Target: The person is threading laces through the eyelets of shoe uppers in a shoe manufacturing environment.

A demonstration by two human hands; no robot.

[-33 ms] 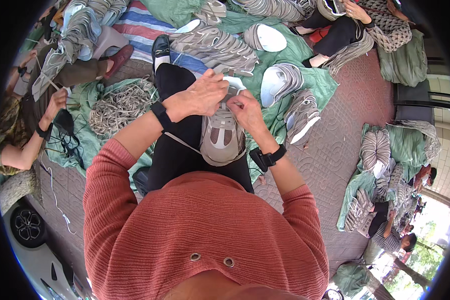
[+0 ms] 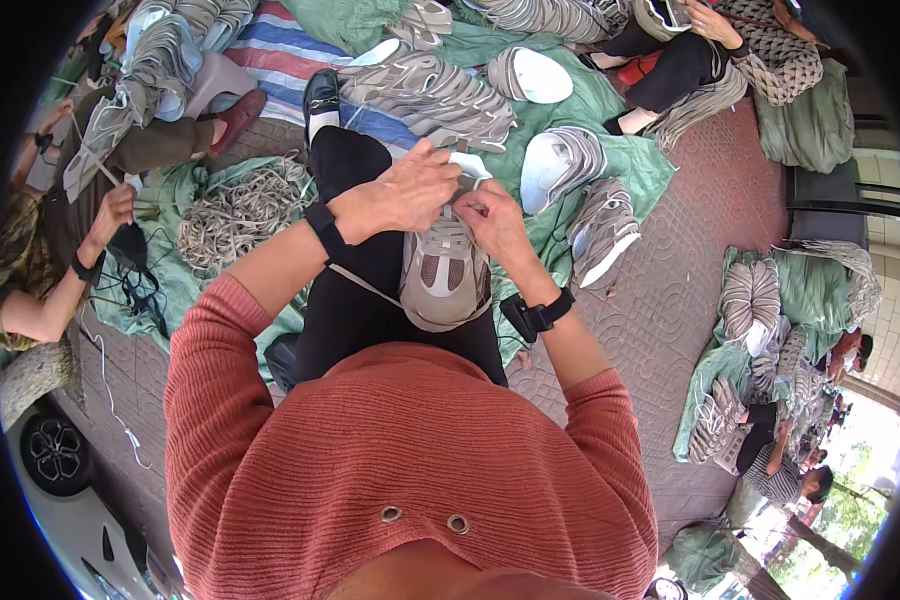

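A grey-beige shoe upper [image 2: 445, 300] with mesh toe panels and laces across its front rests on my lap, toe toward me. My left hand [image 2: 405, 195] is closed in a pinch over its far end, beside the white-lined tongue; what the fingertips hold is too small to make out. Opposite, my right hand [image 2: 495, 222] pinches the upper's right edge near the top lace holes. A loose pale lace [image 2: 368, 284] stretches from the upper's left side toward my left wrist.
Stacked shoe uppers [image 2: 435, 95] lie ahead on green sheeting [image 2: 640, 165], with more stacks [image 2: 595, 225] to the right. A tangled lace heap [image 2: 240, 215] is at left. Co-workers sit nearby; one's hand [image 2: 115, 205] is at far left. A parked car [image 2: 70, 510] stands lower left.
My left fingers have shifted very slightly above the shoe upper. The right hand and the upper look unchanged.
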